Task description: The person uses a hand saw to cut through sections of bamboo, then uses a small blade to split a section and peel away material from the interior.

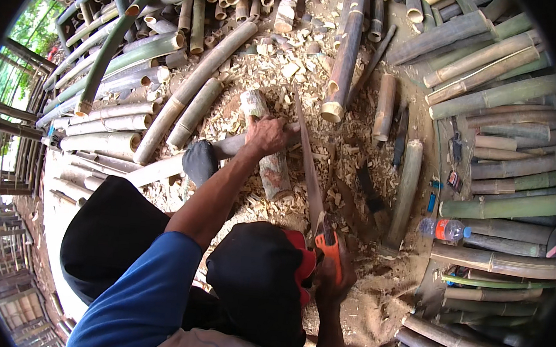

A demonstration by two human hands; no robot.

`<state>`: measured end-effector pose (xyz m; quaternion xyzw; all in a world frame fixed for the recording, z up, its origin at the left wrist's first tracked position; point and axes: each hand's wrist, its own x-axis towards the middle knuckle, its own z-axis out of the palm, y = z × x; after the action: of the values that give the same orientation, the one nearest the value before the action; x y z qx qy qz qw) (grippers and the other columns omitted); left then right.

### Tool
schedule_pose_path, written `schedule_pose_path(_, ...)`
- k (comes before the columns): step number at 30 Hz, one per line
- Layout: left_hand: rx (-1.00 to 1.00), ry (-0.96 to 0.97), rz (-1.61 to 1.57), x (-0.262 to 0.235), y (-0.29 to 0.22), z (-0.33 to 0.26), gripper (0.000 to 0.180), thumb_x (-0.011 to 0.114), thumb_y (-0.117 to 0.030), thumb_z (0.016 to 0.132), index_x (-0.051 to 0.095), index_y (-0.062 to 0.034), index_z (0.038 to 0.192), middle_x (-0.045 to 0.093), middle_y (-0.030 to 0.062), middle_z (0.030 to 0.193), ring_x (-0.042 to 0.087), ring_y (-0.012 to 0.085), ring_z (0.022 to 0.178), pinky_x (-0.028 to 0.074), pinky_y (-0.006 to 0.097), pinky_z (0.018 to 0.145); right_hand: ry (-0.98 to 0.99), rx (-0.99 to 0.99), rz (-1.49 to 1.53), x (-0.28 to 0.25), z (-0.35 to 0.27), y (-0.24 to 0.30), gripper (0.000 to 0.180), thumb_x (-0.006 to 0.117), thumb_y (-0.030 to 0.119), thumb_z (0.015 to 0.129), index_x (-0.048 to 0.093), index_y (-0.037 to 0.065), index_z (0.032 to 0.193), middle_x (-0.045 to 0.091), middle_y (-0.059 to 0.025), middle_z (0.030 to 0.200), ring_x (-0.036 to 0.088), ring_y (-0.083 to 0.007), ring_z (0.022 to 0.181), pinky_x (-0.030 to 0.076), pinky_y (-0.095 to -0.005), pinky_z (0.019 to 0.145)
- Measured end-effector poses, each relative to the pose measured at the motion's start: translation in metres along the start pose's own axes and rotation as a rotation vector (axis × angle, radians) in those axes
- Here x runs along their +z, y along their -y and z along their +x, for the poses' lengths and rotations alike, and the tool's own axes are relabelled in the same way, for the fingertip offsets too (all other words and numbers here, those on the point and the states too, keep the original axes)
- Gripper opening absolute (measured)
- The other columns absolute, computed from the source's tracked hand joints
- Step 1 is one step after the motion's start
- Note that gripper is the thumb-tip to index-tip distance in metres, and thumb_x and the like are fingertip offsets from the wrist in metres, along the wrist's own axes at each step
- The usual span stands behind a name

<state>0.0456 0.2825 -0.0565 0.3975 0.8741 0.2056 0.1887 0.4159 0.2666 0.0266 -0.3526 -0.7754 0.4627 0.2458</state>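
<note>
My right hand (336,277) is closed around the orange handle of a handsaw (309,156), whose long blade points away from me. The blade stands against a bamboo pole (229,145) near its right end; how deep it sits in the pole, I cannot tell. Pressed down on that pole just left of the blade, my left hand (266,135) has its fingers wrapped over it. The pole lies across a short, pale-barked log (273,173) on the ground. A dark, rounded covered thing (199,163), perhaps a foot, rests on the pole farther left.
Wood chips (292,68) cover the ground. Bamboo lengths (496,98) are stacked at right and bamboo poles (131,53) at left. A loose bamboo piece (406,189) and a dark flat blade (368,186) lie right of the saw, near a plastic bottle (443,229).
</note>
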Motion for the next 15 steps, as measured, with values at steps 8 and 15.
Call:
schedule_pose_path(8, -0.024, -0.001, 0.175, -0.010, -0.027, -0.010, 0.060, 0.078, -0.049, 0.072, 0.066, -0.0089, 0.115, 0.063, 0.0095, 0.127, 0.042, 0.0285, 0.137, 0.016, 0.067, 0.116, -0.148, -0.178, 0.068, 0.073, 0.109, 0.016, 0.045, 0.058, 0.021, 0.096, 0.056, -0.008, 0.131, 0.070, -0.0233, 0.100, 0.071, -0.0327, 0.081, 0.055, -0.0391, 0.069)
schedule_pose_path(15, -0.155, 0.142, 0.161, -0.012, -0.012, 0.008, 0.048, 0.084, -0.048, 0.067, 0.072, -0.0176, 0.102, 0.069, 0.0062, 0.110, 0.060, 0.0235, 0.115, 0.015, 0.066, 0.116, -0.067, -0.279, -0.163, 0.032, 0.024, -0.007, 0.045, 0.050, 0.024, 0.100, 0.057, -0.007, 0.131, 0.071, -0.0240, 0.102, 0.072, -0.0327, 0.088, 0.056, -0.0404, 0.076)
